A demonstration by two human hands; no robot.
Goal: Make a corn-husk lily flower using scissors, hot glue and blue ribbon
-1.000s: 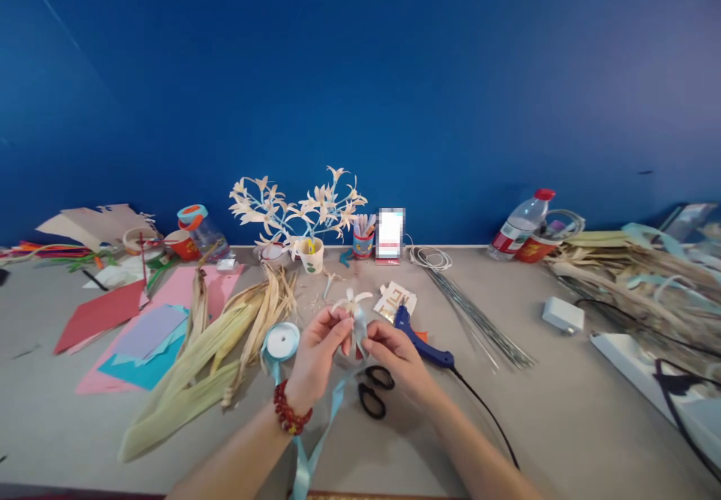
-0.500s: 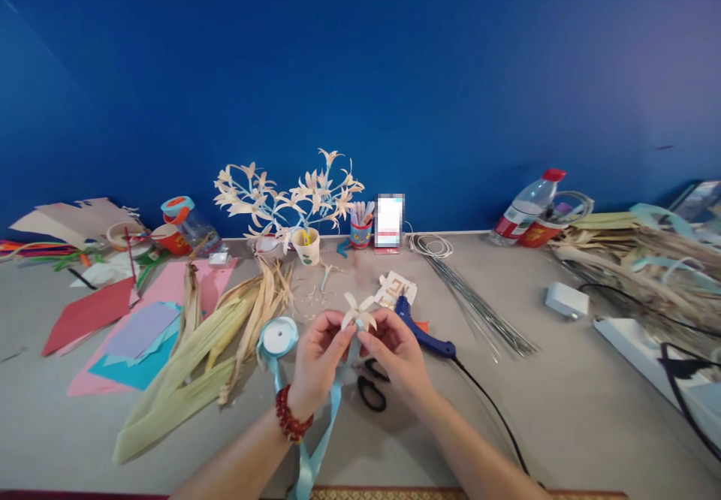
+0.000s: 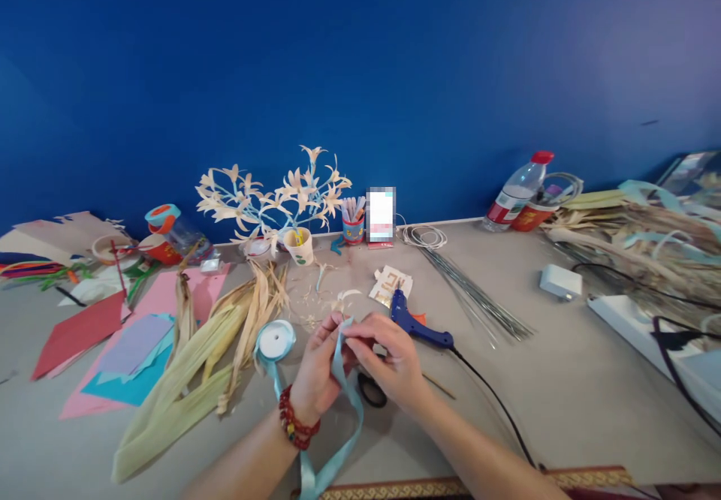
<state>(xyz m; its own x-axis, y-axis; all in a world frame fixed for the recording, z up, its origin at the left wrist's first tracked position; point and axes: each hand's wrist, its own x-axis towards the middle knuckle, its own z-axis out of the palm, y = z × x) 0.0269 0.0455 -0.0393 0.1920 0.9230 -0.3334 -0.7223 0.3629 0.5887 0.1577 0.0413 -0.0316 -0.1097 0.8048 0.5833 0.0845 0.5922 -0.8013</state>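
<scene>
My left hand (image 3: 318,368), with a red bead bracelet at its wrist, is closed around the base of a pale husk flower (image 3: 348,294). The flower's petals point away from me, and its lower part is hidden by my fingers. A light blue ribbon (image 3: 352,402) passes between both hands and hangs in a loop toward the table's near edge. Fingertips of my right hand (image 3: 391,357) pinch the ribbon beside the left fingers. Left of my hands lies the ribbon spool (image 3: 276,340). Black-handled scissors (image 3: 372,391) are partly covered below my right hand.
A blue glue gun (image 3: 420,327) with a black cord lies to the right, near metal wires (image 3: 478,290). Corn husks (image 3: 169,395) and coloured paper (image 3: 84,327) cover the left side. Behind stand finished flowers in a cup (image 3: 298,248). A power strip (image 3: 642,342) is at right.
My left hand has tilted the flower away from me. My right hand has left the petals and now pinches the ribbon, which has risen to the fingertips. The view has shifted slightly.
</scene>
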